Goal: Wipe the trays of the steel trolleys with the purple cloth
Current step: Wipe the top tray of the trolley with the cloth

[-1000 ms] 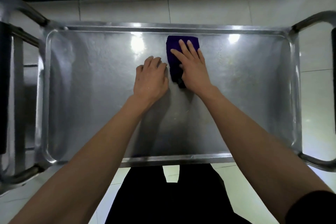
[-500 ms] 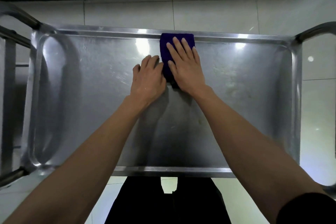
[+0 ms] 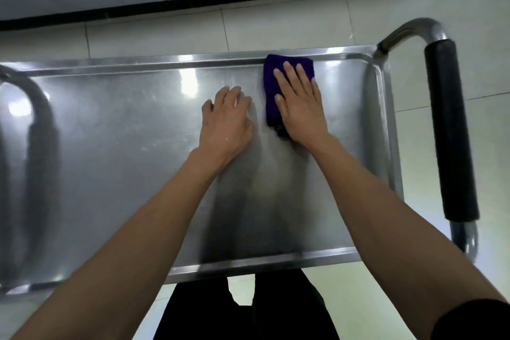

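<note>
The top steel tray (image 3: 110, 132) of the trolley fills the head view. A folded purple cloth (image 3: 271, 74) lies against the tray's far rim, near its right end. My right hand (image 3: 299, 105) presses flat on the cloth with fingers stretched forward and covers most of it. My left hand (image 3: 225, 121) rests palm down on the bare steel just left of the cloth, fingers slightly apart and holding nothing.
The trolley's push handle with a black grip (image 3: 449, 130) runs along the right end of the tray. A pale tiled floor (image 3: 303, 27) and a dark skirting strip (image 3: 193, 4) lie beyond. My legs in black trousers (image 3: 248, 309) stand at the near rim.
Both hands and the cloth have slid right along the far rim, from the tray's middle toward its right end. The view has followed, bringing the right handle closer.
</note>
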Available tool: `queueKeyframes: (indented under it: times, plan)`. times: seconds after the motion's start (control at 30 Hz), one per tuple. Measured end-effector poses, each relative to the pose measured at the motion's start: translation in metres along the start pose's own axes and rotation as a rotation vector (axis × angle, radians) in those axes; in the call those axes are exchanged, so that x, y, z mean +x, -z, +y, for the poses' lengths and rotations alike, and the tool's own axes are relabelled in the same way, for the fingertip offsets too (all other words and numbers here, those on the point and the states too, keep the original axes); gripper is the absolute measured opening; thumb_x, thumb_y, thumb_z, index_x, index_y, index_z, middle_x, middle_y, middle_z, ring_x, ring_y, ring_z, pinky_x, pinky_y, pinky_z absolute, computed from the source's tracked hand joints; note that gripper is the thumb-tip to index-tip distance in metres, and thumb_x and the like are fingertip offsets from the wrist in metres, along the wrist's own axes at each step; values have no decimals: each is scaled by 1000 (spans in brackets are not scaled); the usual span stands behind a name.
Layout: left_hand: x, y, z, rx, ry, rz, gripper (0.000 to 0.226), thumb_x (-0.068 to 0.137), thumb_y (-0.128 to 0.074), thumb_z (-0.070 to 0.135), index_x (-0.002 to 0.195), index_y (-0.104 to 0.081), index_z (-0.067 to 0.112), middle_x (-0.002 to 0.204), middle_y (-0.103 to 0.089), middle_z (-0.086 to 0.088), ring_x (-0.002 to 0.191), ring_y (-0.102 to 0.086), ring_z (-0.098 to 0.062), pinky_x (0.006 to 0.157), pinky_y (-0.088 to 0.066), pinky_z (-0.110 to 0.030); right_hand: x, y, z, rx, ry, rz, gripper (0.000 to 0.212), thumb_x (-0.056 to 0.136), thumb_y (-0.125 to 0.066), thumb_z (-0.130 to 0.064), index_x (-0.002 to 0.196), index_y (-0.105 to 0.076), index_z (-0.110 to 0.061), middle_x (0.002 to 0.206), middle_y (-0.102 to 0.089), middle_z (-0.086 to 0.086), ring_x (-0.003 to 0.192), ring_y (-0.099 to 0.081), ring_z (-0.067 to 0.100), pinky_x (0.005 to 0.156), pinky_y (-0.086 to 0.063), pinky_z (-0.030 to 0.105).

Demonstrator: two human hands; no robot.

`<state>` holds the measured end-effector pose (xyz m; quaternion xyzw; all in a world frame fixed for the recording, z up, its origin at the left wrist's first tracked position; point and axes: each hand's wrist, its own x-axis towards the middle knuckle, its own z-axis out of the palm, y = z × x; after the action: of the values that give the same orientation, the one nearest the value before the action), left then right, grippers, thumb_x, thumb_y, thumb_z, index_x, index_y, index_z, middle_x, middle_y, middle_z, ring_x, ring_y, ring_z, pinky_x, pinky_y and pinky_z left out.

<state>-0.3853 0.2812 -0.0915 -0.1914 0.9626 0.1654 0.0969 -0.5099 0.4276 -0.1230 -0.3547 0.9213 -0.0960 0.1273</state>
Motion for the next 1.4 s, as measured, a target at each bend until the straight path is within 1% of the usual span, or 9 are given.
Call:
queueKeyframes:
  times: [0.17,0.37,0.53,0.67,0.8,0.93,1.23,1.3,1.4]
  plan:
    - [21,-7,46,11,-47,-31,47,96,-48,23,142,-48,17,156,-34,-7,148,-23,-27,115,-25,-52,-9,19,61,26,-79,15,54,106,-24,-34,158,-15,-24,167,-8,-1,154,0,19,125,-4,45]
    - [33,-13,77,12,3,-25,44,99,-45,29,142,-48,16,157,-34,-8,149,-22,-29,117,-20,-57,-23,39,122,20,-181,61,53,106,-28,-32,158,-18,-23,166,-11,1,154,-1,20,125,-4,45]
    - [32,-14,75,30,44,-19,43,99,-45,32,137,-50,14,150,-40,-9,141,-31,-31,109,-33,-59,-29,38,129,19,-198,85,53,106,-29,-30,158,-21,-23,166,-14,0,153,-4,20,124,-2,42]
    - [26,-14,65,23,48,-25,43,100,-46,34,139,-49,16,151,-41,-6,140,-34,-29,107,-36,-56,-36,34,121,0,-197,90,53,106,-29,-31,158,-19,-24,166,-13,0,153,-3,20,125,-3,44]
    - [15,-11,47,-52,20,0,43,100,-48,30,140,-51,15,149,-44,-6,139,-38,-28,108,-39,-53,-47,27,101,-6,-177,72,55,106,-27,-34,158,-15,-24,167,-8,0,154,0,21,124,-3,46]
    - [-4,-7,14,-59,10,36,40,98,-47,26,135,-56,15,144,-49,-6,137,-39,-27,104,-41,-49,-56,11,54,-13,-130,24,56,105,-24,-38,159,-11,-25,167,-4,-1,153,4,21,124,-3,48]
    - [-58,2,-69,-1,184,91,35,93,-50,17,125,-64,12,135,-56,-7,129,-45,-30,99,-40,-52,-49,-32,-75,-46,26,-7,57,103,-23,-38,158,-14,-24,167,-8,1,154,-1,24,124,-9,50]
    - [-67,3,-85,-5,185,75,34,92,-51,15,124,-63,10,137,-55,-7,131,-44,-30,100,-40,-52,-46,-40,-99,-52,50,-17,57,103,-23,-38,158,-13,-24,167,-8,1,154,-2,24,124,-10,50]
    - [-75,2,-106,-14,113,36,40,93,-53,13,132,-59,10,147,-49,-5,138,-38,-28,105,-38,-52,-41,-50,-133,-57,87,-24,57,104,-26,-36,158,-13,-24,167,-8,1,154,-1,24,124,-10,49]
